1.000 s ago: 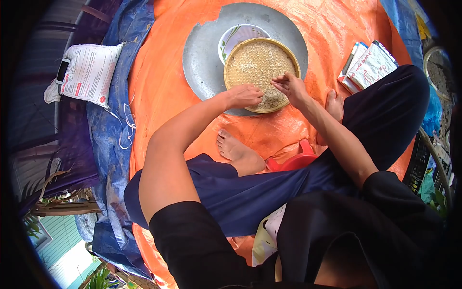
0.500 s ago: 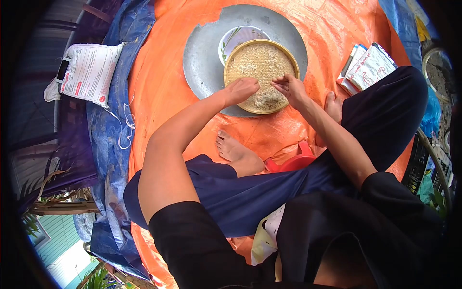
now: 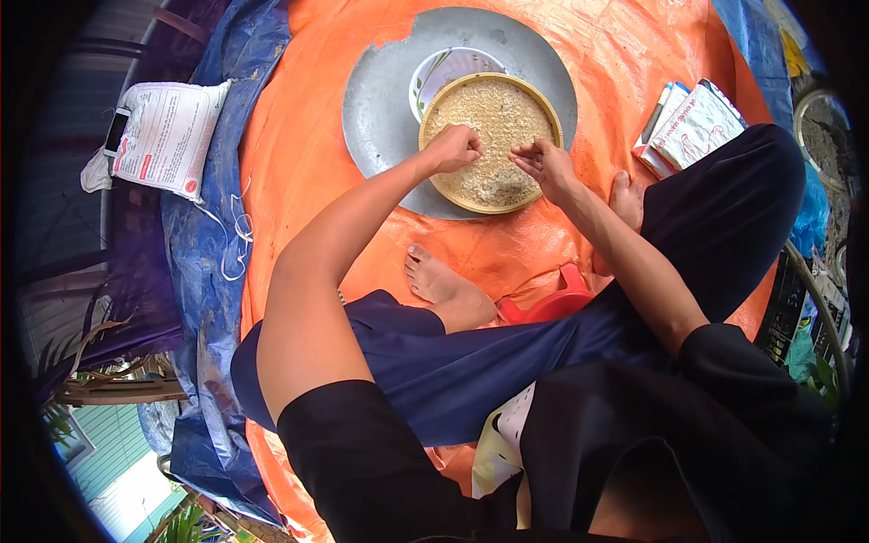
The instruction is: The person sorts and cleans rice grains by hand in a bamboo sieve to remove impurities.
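Note:
A round woven bamboo tray (image 3: 494,118) holds a layer of pale grains, with a greyer patch near its front edge. It rests partly over a white bowl (image 3: 457,61) with a leaf pattern, and both sit on a large round grey metal sheet (image 3: 376,109). My left hand (image 3: 455,147) is closed above the tray's left side, fingers curled in; anything in them is hidden. Over the right side of the tray, my right hand (image 3: 546,167) has its thumb and fingers pinched together. What it may hold is too small to make out.
An orange tarp (image 3: 317,172) covers the ground, bordered by a blue tarp (image 3: 213,244). Folded printed sacks (image 3: 697,127) lie at right, and a filled white sack (image 3: 167,136) lies at left. A red plastic object (image 3: 548,303) is near my feet.
My left hand has shifted slightly up and left, and its fingers have curled in more. My right hand stays about where it was.

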The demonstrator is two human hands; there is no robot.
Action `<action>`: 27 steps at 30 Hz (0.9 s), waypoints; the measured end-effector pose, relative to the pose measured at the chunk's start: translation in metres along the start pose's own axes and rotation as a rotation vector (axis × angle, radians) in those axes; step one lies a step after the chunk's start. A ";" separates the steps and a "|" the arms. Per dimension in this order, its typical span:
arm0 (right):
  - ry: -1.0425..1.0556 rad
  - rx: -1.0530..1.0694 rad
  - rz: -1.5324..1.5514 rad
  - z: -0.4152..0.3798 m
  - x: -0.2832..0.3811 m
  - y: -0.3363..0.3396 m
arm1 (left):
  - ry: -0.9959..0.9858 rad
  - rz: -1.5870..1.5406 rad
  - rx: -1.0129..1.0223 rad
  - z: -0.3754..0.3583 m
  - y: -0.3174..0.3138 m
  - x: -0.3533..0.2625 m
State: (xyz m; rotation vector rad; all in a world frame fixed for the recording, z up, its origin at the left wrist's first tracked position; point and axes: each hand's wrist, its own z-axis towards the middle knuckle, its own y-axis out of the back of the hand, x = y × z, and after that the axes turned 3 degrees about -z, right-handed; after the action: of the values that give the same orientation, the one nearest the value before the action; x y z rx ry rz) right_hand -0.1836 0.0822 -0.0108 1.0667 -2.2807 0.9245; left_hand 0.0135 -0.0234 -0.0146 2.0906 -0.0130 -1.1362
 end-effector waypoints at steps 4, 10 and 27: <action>-0.010 0.003 0.019 0.003 -0.001 0.001 | 0.003 -0.028 -0.020 -0.002 -0.001 0.002; -0.010 -0.001 0.014 0.001 -0.001 0.000 | 0.008 -0.016 -0.023 -0.003 0.003 -0.001; -0.036 -0.003 -0.007 0.004 -0.003 0.000 | -0.065 0.111 0.003 -0.011 0.032 -0.048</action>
State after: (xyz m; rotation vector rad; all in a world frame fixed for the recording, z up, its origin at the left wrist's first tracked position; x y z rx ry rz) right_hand -0.1821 0.0808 -0.0148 1.0979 -2.3049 0.9056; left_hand 0.0024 -0.0232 0.0431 2.0287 -0.1594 -1.1371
